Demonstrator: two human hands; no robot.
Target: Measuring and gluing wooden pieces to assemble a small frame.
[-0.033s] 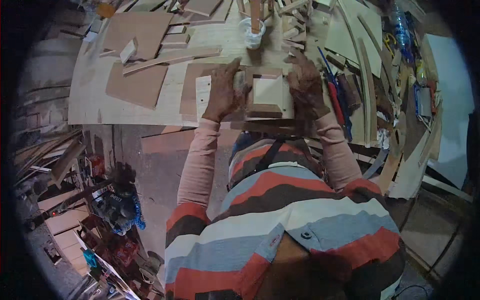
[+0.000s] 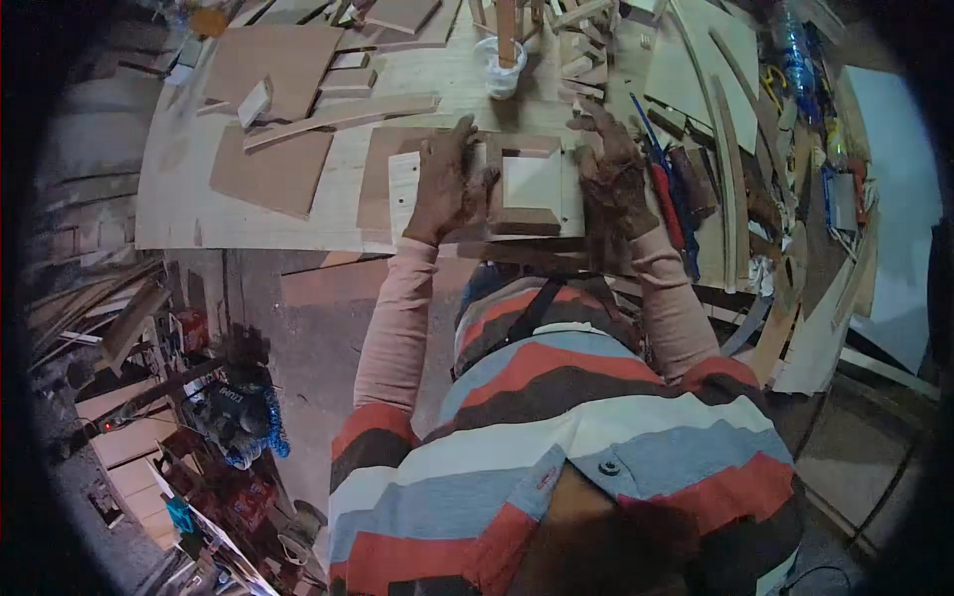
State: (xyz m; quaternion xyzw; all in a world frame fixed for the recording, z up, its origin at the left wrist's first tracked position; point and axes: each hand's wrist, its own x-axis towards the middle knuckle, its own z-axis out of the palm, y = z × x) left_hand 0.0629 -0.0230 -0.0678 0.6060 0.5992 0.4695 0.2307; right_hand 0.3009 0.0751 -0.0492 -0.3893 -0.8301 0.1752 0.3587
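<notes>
A small rectangular wooden frame (image 2: 527, 215) with brown mitred sides and a pale centre lies flat on a light board at the table's near edge. My left hand (image 2: 447, 189) is beside its left side, with the thumb reaching toward the frame and the fingers stretched forward. To its right is my right hand (image 2: 616, 174), fingers apart and a little bent, by the light board's edge. Neither hand is wrapped round anything. Left of my left hand lies a pale strip with dark holes (image 2: 402, 191), on top of a brown sheet (image 2: 376, 184).
A white plastic cup (image 2: 500, 77) with a wooden stick in it stands beyond the frame. Brown panels (image 2: 273, 169) and a long wood strip (image 2: 343, 121) lie at left. Red and blue hand tools (image 2: 671, 204), curved strips (image 2: 730, 169) and a plastic bottle (image 2: 793, 50) crowd the right.
My right hand has shifted slightly, its fingers now more bent and turned. My left hand and the frame stay nearly where they were.
</notes>
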